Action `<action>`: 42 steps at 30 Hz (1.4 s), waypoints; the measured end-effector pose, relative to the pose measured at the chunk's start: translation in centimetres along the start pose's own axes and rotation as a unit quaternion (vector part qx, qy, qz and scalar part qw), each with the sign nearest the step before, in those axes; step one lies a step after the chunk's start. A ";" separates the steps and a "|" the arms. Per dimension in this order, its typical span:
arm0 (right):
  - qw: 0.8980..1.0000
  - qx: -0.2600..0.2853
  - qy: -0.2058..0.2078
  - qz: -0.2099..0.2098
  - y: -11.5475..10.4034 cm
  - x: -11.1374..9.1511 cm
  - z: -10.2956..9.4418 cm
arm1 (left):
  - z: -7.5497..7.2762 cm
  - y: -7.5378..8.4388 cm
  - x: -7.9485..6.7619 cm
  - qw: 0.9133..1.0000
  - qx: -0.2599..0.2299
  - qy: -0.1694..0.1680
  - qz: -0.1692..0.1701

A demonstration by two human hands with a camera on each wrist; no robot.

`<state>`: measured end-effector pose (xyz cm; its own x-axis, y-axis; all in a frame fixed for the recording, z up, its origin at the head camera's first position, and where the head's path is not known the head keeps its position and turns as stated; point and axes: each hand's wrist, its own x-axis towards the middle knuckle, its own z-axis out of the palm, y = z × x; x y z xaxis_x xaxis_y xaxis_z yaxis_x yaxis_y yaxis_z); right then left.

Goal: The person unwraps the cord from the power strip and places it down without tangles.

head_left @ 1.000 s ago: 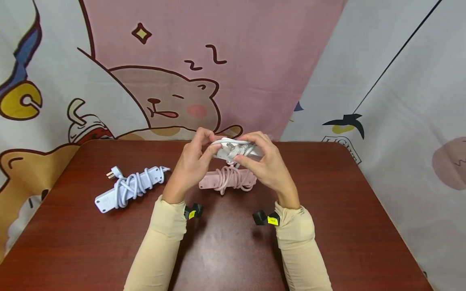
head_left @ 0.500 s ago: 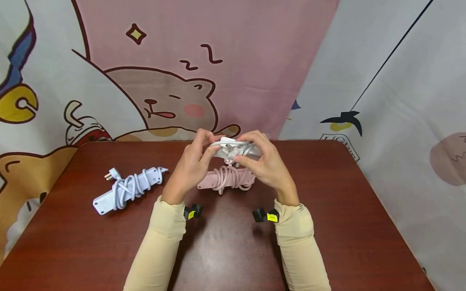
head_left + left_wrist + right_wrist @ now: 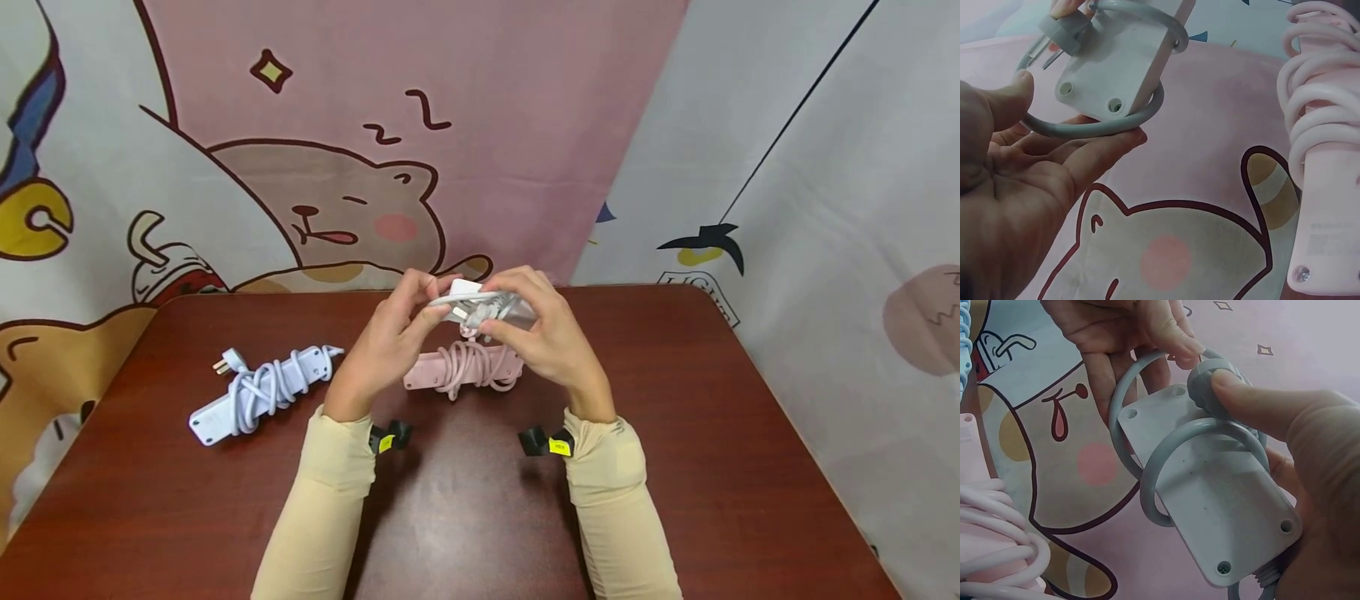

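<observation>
Above the back of the table, both hands hold a white power strip (image 3: 1222, 494) with its grey-white cord (image 3: 1094, 129) looped loosely around it. My left hand (image 3: 386, 346) pinches a loop of the cord between thumb and fingers, at the strip's end. The right hand (image 3: 555, 342) grips the body, its thumb pressing the plug (image 3: 1207, 381) near the screw-hole face. The plug's metal prongs point toward the left thumb in the left wrist view. Below the hands, a pink power strip (image 3: 427, 372) lies on the table, wrapped in its own cord.
A pale blue power strip (image 3: 217, 417), cord wound round it and plug sticking up, lies on the left of the brown table (image 3: 720, 467). Behind the table's far edge hangs a cartoon-printed cloth (image 3: 525, 150). Black wrist cameras sit at both cuffs.
My left hand has shifted slightly left, drawing the cord loop out from the strip's end. The right hand keeps its hold. The head view has turned a little to the right.
</observation>
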<state>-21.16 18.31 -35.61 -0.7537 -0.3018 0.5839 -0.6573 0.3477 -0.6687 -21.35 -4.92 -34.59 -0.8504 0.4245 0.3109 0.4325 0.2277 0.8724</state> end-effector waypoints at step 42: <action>0.997 0.076 0.016 -0.014 -1.2 0.0 1.4 | -0.3 -0.6 -0.1 0.995 0.009 0.091 -0.029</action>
<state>-20.41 16.66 -35.41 -0.7360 -0.2800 0.6163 -0.6726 0.1997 -0.7125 -21.62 -5.38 -35.09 -0.9133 0.2449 0.3254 0.3856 0.2631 0.8844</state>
